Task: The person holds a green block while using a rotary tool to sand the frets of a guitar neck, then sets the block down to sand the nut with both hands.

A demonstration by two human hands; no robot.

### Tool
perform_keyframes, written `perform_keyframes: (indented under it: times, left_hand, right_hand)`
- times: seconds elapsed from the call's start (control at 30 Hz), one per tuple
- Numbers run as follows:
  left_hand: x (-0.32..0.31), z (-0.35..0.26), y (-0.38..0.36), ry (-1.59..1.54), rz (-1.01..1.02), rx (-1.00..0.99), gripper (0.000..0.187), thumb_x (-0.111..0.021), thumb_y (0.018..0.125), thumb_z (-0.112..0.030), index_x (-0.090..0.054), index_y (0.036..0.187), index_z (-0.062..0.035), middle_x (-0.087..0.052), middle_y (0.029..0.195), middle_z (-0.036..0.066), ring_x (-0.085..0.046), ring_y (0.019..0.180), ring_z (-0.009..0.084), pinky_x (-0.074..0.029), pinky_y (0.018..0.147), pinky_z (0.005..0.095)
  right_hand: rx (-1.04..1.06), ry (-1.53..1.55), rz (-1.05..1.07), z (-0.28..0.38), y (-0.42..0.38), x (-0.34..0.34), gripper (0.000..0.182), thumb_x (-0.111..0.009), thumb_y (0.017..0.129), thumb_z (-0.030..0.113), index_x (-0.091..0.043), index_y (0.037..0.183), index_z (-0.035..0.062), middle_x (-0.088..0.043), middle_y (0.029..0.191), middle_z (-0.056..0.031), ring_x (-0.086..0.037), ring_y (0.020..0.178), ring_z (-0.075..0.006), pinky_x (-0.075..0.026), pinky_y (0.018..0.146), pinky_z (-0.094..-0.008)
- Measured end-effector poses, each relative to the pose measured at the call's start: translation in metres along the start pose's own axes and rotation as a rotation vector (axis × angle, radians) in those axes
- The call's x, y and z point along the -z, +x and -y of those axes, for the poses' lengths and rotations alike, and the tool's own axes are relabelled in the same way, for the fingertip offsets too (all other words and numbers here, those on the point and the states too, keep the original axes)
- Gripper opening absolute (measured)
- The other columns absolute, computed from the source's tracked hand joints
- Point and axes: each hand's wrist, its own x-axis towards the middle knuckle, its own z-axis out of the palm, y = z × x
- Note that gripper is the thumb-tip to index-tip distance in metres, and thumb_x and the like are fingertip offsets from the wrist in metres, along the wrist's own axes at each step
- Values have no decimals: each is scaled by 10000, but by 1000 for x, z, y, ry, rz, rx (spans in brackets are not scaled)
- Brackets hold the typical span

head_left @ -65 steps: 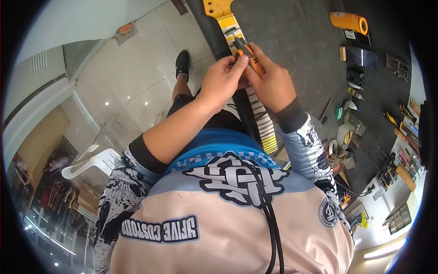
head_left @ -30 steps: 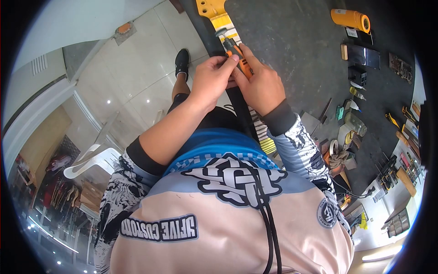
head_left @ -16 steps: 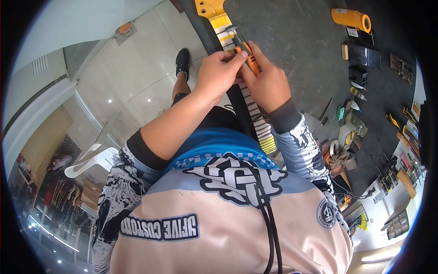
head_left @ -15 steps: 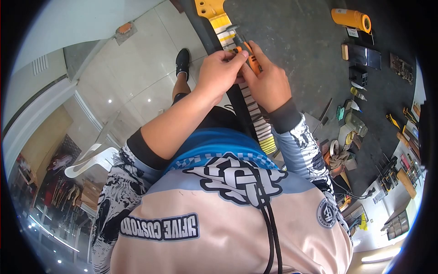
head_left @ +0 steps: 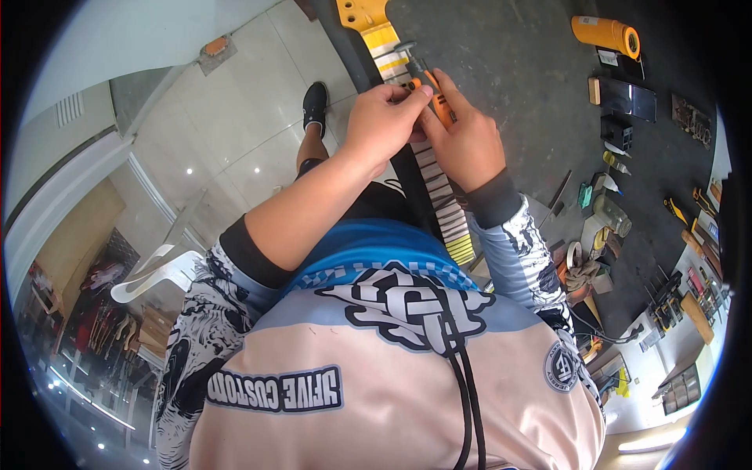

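A guitar neck (head_left: 439, 188) with a yellow headstock (head_left: 364, 13) and taped fretboard lies beneath both hands. Orange-and-grey tools are between my fingers above it. My right hand (head_left: 470, 141) is wrapped round an orange-and-grey tool (head_left: 443, 108), whose round grey end points towards the headstock. On the left, my left hand (head_left: 381, 125) is closed, its thumb and finger pressed together at a small orange-and-black piece beside that tool. Whether this piece is part of the same tool is hidden by the fingers.
The dark workbench (head_left: 517, 47) bears an orange cylinder (head_left: 605, 36), a phone-like dark slab (head_left: 636, 102), glue bottles and a glass jar (head_left: 611, 215). Hand tools line its right side. A white chair (head_left: 160, 278) stands at left on the tiled floor.
Both hands and the tool have shifted very slightly in view, along with the bench items. The grip looks the same.
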Motion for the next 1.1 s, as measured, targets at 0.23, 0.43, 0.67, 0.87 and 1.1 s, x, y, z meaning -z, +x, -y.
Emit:
perform_keyframes:
  times: [0.23, 0.43, 0.67, 0.87, 1.1]
  left_hand:
    - [3, 0, -7, -24, -24, 14, 380, -685, 1002, -285, -613, 1103, 74, -681, 965, 134, -714, 824, 204, -636, 785, 369]
    - [12, 7, -14, -102, -60, 10, 379, -700, 983, -249, -601, 1086, 102, -701, 942, 166, -737, 823, 224, -648, 714, 339]
    - [22, 11, -23, -145, -66, 29, 339, -682, 1001, -247, -590, 1103, 63, -682, 967, 145, -731, 841, 219, -637, 741, 348]
    - [19, 13, -32, -125, -50, 32, 351, -685, 1003, -270, -584, 1108, 49, -670, 970, 128, -722, 836, 212, -628, 746, 347]
    - [15, 21, -33, -131, -42, 20, 380, -685, 1000, -251, -582, 1127, 92, -698, 964, 152, -736, 838, 212, -643, 726, 334]
  right_hand:
    - [-17, -25, 58, 7, -4, 2, 600, -678, 931, 431, -569, 1455, 160, -745, 1011, -214, -720, 919, -417, -583, 804, -479]
    - [70, -25, 31, 9, -8, -9, 611, -665, 939, 459, -574, 1444, 128, -745, 981, -214, -726, 884, -410, -584, 776, -486]
    - [84, -34, 65, 11, -11, -17, 577, -652, 945, 461, -592, 1429, 152, -726, 896, -219, -728, 814, -417, -587, 719, -494]
    - [81, -8, 33, 9, -21, -15, 583, -661, 942, 462, -586, 1433, 156, -721, 877, -219, -727, 793, -414, -585, 694, -491]
    - [99, 17, 20, 4, -28, -13, 597, -676, 938, 456, -576, 1441, 149, -719, 866, -216, -726, 772, -411, -581, 674, -487]
